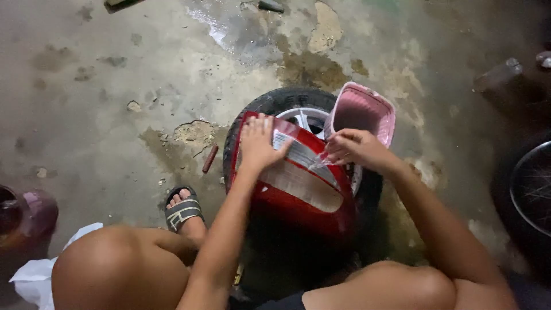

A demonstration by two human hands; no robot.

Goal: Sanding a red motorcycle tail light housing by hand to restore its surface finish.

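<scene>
The tyre (275, 103) is mostly hidden beneath the red tail-light housing (298, 201). A spoked wheel (531, 189) is cut off at the right edge. Far-corner objects blur beyond telling.

So the count: one red tail light (298, 183), one tyre (275, 103) under it, one pink basket (361, 112), two hands on the lamp, left hand (258, 143) and right hand (353, 149), plus one sandal (182, 209).

Tail lamp (298, 189) on tyre (275, 103); basket (361, 112) behind-right; sandal (182, 209) left, by tyre.
</scene>
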